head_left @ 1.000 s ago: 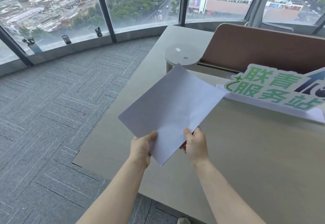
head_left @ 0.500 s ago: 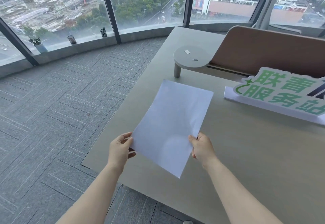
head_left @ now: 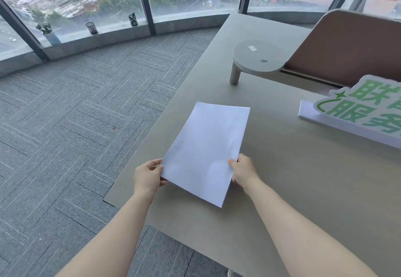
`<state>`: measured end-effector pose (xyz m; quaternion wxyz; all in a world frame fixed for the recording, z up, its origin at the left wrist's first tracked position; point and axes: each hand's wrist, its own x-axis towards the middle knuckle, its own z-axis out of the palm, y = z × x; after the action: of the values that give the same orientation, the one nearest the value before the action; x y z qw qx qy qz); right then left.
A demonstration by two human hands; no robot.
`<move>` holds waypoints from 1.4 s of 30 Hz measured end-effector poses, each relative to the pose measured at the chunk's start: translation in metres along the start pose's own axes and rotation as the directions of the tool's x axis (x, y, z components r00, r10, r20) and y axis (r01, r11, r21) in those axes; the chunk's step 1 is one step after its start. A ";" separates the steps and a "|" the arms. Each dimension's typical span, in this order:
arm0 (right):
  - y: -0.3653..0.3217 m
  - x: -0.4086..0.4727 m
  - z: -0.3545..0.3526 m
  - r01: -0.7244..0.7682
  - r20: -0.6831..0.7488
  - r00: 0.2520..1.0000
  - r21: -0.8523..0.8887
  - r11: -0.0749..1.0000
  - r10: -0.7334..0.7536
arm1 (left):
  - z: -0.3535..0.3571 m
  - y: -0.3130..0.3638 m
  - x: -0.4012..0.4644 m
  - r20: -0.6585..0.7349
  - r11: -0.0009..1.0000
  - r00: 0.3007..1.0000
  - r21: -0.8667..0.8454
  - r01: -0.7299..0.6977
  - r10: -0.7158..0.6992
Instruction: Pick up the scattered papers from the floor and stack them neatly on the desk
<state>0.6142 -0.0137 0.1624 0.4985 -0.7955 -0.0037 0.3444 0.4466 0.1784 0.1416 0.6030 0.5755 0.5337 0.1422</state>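
Note:
A stack of white papers (head_left: 206, 146) lies flat or nearly flat over the grey-beige desk (head_left: 303, 179), near its left front corner. My left hand (head_left: 147, 176) grips the stack's near left edge. My right hand (head_left: 244, 170) grips its near right edge, thumb on top. The sheets look aligned into one neat rectangle. I cannot tell whether the stack touches the desk fully. No loose paper shows on the visible carpet.
A round raised shelf (head_left: 258, 58) on a leg stands further back on the desk, next to a brown divider panel (head_left: 347, 50). A green-and-white sign (head_left: 358, 111) stands at the right. Grey carpet (head_left: 76, 135) spreads left, with cups and a plant on the window sill (head_left: 93, 37).
The papers have turned from a tilted diamond to lengthwise and dropped lower toward the desk. My hands have spread apart from the near corner to the two side edges.

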 end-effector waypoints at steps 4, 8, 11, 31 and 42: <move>-0.004 0.013 0.011 -0.011 0.016 1.000 -0.005 1.000 0.011 | 0.001 -0.002 0.017 -0.033 0.999 0.999 0.035 -0.010 0.011; -0.009 0.030 0.020 0.022 -0.021 1.000 -0.086 0.996 -0.024 | 0.001 -0.002 0.031 -0.077 0.993 0.996 0.115 -0.028 0.037; -0.010 0.037 0.025 0.032 -0.070 0.997 -0.192 0.981 -0.046 | 0.002 0.001 0.038 -0.106 0.978 0.991 0.200 -0.053 0.076; -0.008 0.045 0.026 -0.155 -0.263 0.964 -0.647 0.747 -0.028 | 0.009 0.005 0.041 -0.145 0.795 0.950 0.590 -0.142 0.278; 0.000 0.040 0.020 -0.068 -0.210 0.975 -0.609 0.790 -0.078 | 0.009 0.005 0.041 -0.187 0.761 0.948 0.644 -0.081 0.259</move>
<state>0.6338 0.0165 0.1355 0.2119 -0.9475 -0.0610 0.2315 0.4717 0.2077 0.1235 0.2838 0.7655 0.5710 0.0858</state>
